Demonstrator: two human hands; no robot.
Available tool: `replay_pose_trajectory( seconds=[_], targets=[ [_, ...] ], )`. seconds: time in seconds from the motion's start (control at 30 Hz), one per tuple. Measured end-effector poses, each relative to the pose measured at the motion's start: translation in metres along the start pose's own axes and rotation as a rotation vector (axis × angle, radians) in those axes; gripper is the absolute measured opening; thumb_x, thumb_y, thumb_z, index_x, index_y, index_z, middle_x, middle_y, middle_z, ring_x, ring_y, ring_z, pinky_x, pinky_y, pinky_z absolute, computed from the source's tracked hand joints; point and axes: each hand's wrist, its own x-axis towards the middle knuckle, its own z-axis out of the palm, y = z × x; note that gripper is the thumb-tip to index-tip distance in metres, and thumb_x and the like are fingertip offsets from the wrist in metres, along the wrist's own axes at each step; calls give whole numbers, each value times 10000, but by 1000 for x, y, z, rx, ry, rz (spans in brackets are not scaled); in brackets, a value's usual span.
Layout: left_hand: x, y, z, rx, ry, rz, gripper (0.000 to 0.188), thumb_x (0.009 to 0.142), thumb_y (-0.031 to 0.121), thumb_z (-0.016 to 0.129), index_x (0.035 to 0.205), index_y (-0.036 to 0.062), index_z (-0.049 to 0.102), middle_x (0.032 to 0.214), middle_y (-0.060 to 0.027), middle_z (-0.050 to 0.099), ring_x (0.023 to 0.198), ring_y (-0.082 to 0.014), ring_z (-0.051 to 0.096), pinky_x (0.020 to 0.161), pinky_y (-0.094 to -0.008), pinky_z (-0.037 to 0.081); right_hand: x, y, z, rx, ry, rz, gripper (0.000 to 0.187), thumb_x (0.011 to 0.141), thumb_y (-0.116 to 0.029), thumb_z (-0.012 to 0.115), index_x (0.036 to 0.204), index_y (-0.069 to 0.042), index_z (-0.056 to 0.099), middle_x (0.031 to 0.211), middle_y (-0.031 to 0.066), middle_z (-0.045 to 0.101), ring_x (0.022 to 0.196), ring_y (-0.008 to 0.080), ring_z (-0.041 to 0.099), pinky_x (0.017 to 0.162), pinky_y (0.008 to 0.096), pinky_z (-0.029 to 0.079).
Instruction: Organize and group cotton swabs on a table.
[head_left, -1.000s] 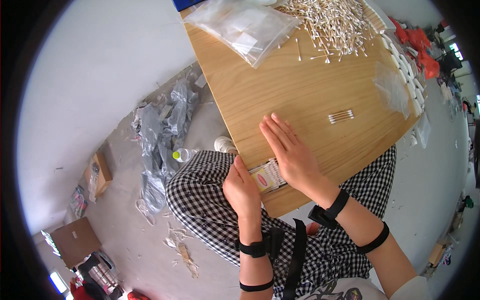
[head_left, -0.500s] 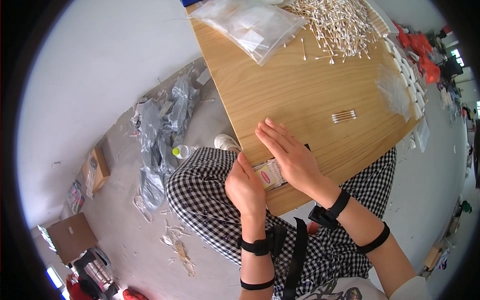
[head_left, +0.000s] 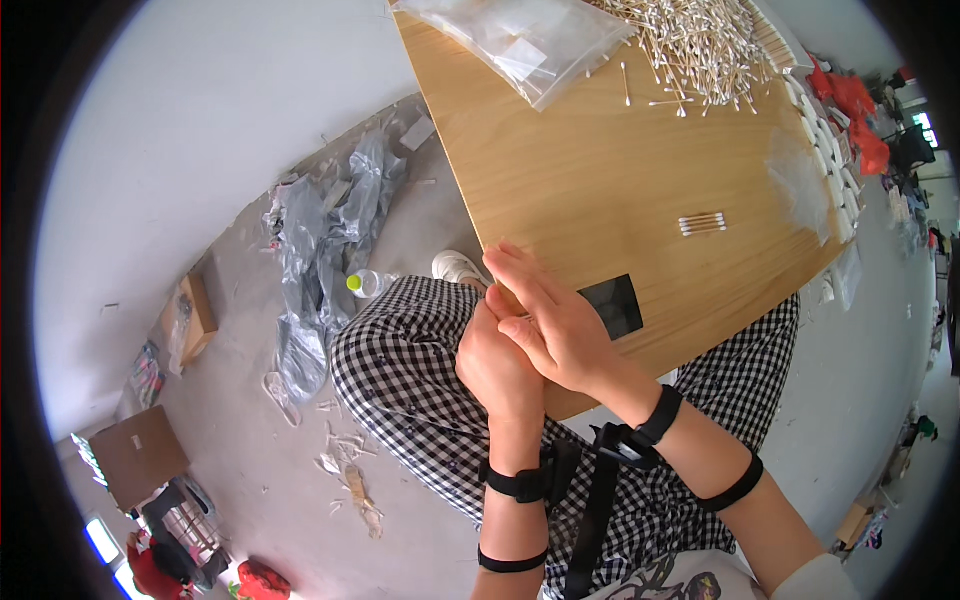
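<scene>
So both hands were pressed together right at the near left edge of the wooden table (head_left: pixel 560 170). The right hand (head_left: pixel 560 325) was laid over the left hand (head_left: pixel 500 365), its fingers stretched out straight and its thumb lying across the left one. The left was curled with its back turned up. As for the grip, I honestly couldn't tell for either hand, because the palms faced away or were covered. A thin pale sliver (head_left: pixel 527 318) seemed to show between the hands, but the view there was too poor to say what it was.

Just beside the right hand, a flat black rectangle (head_left: pixel 612 306) lay on the wood. Further off to the right sat a small neat row of cotton swabs (head_left: pixel 702 223), side by side and well apart from both hands.

The big loose pile of swabs (head_left: pixel 705 55) was up at the far end of the table, with a few strays along its near side. To the left of that lay a clear plastic bag (head_left: pixel 570 60), and a thin sheet of clear film (head_left: pixel 797 185) was over by the right edge, next to a line of white packs (head_left: pixel 826 150).

Down on the floor to the left there was crumpled grey plastic sheeting (head_left: pixel 310 250), plus a clear bottle with a yellow-green cap (head_left: pixel 375 284) near the person's checked trouser leg (head_left: pixel 400 340).
</scene>
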Motion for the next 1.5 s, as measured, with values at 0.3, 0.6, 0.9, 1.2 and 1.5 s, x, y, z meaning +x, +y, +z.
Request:
replay_pose_trajectory(
  seconds=[0.3, 0.6, 0.9, 1.2, 1.5],
  targets=[
    [0, 1, -46, 209, -75, 348, 382, 774, 206, 758, 1095, 78, 595, 1103, -124, 601, 1083, -309, 538, 948, -458, 388, -22, 6, -20, 702, 283, 248, 630, 1048, -437, 326, 1477, 22, 290, 1538, 173, 314, 1455, 256, 247, 1189, 401, 181],
    [9, -4, -59, 178, -459, 468, 606, 623, 228, 861, 1141, 72, 588, 1037, -100, 617, 1015, -310, 561, 933, -420, 397, -28, -7, -2, 860, 195, 315, 695, 1030, -507, 324, 1481, 20, 283, 1528, 176, 325, 1449, 248, 246, 1189, 395, 166],
    [39, 1, -66, -12, -738, 308, 535, 682, 204, 824, 1110, 10, 569, 968, -148, 681, 925, -327, 649, 825, -402, 489, -24, -15, 9, 1032, 142, 319, 792, 990, -592, 345, 1498, 7, 242, 1565, 175, 249, 1480, 242, 160, 1207, 391, 75],
    [49, 4, -72, 225, -737, 77, 392, 717, 309, 731, 962, 25, 620, 900, -146, 685, 852, -310, 665, 730, -378, 494, -39, -24, -5, 930, 402, 419, 524, 1043, -385, 412, 1401, -2, 423, 1430, 117, 465, 1347, 210, 399, 1128, 351, 294],
    [-6, 24, -134, -349, -673, -154, 171, 870, 76, 697, 983, -14, 607, 834, -13, 618, 780, -59, 541, 664, -226, 449, -94, -71, -54, 1152, 28, 678, 572, 1045, -431, 361, 1439, -18, 332, 1350, 167, 494, 884, 246, 699, 627, 267, 571]
  ],
)
